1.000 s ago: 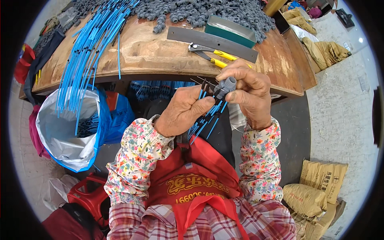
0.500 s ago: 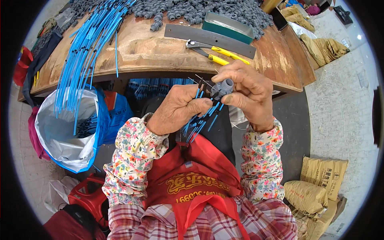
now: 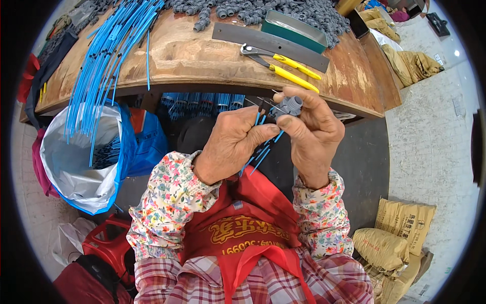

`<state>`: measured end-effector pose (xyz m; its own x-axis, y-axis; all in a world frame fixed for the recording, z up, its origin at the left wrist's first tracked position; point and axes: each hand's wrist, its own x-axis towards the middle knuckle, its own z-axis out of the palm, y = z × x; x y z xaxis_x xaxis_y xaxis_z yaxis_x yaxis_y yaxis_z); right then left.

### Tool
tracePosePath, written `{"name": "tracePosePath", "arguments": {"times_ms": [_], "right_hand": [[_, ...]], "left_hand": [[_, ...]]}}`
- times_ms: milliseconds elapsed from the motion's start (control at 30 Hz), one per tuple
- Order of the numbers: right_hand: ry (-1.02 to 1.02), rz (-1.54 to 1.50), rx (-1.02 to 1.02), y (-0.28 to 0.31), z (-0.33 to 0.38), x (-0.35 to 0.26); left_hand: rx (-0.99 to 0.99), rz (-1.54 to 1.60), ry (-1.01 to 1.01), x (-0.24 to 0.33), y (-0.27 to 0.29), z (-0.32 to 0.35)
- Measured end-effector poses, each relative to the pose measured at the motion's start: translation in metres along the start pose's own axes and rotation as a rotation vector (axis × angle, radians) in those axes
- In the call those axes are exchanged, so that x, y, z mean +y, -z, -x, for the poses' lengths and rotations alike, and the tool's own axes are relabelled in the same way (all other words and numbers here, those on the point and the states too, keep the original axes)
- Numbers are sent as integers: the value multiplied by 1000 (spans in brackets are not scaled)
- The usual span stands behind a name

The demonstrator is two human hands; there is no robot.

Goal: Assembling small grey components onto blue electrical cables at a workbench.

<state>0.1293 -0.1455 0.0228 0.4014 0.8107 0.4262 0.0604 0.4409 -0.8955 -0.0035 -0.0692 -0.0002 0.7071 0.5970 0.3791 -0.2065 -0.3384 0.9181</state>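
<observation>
My left hand (image 3: 228, 144) is closed in a pinch on several thin blue rods (image 3: 260, 157), whose upper ends are black sleeves with bare metal wires sticking out. Opposite it, my right hand (image 3: 316, 131) grips a grey plastic threaded fitting (image 3: 292, 105) between thumb and fingers. The fitting sits right beside the wire ends, and both hands nearly meet over my lap, just in front of the table edge. Whether a wire passes into the fitting cannot be made out. Part of the rods is hidden behind my fingers.
On the wooden table (image 3: 187, 61) lie yellow-handled pliers (image 3: 296, 76), a flat grey metal strip (image 3: 238, 36), a green tray (image 3: 296, 34) and a heap of grey fittings (image 3: 253, 10). Blue rods (image 3: 101, 71) overhang its left edge above a white-lined blue bag (image 3: 66, 167). Brown sacks (image 3: 379, 248) lie at right.
The fitting in my right hand has turned, its opening facing less upward. Both hands have sunk slightly in the picture and stay close together. The whole view has shifted a little.
</observation>
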Motion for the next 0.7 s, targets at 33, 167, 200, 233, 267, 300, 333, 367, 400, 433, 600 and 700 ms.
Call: {"name": "tracePosePath", "arguments": {"times_ms": [33, 167, 200, 233, 267, 300, 333, 367, 400, 433, 600, 700], "right_hand": [[-3, 0, 0, 2, 0, 3], [-73, -95, 13, 11, -3, 8], [-75, -99, 30, 12, -4, 9], [-76, -102, 46, 13, -4, 9], [-77, -105, 62, 13, -5, 9], [-79, -103, 63, 14, -5, 9], [-86, -95, 64, 15, -4, 10], [-94, -88, 65, 15, -4, 10], [-101, -82, 65, 16, -4, 10], [-102, -81, 65, 17, -4, 10], [-88, -103, -16, 20, -7, 10], [-74, -87, -85, 27, -13, 10]], "left_hand": [[0, 2, 3, -1, -1, 1], [66, 96, 159, -10, -12, 5], [124, -2, 51, -13, -17, 6], [181, -100, -57, -16, -22, 7], [238, -198, -166, -19, -25, 8], [239, -195, -164, -22, -26, 7], [253, -248, -216, -25, -26, 6], [267, -302, -267, -28, -27, 4], [280, -357, -318, -30, -27, 3], [281, -357, -317, -30, -27, 2], [237, -366, -357, -29, -24, 1], [193, -315, -309, -25, -18, 1]]}}
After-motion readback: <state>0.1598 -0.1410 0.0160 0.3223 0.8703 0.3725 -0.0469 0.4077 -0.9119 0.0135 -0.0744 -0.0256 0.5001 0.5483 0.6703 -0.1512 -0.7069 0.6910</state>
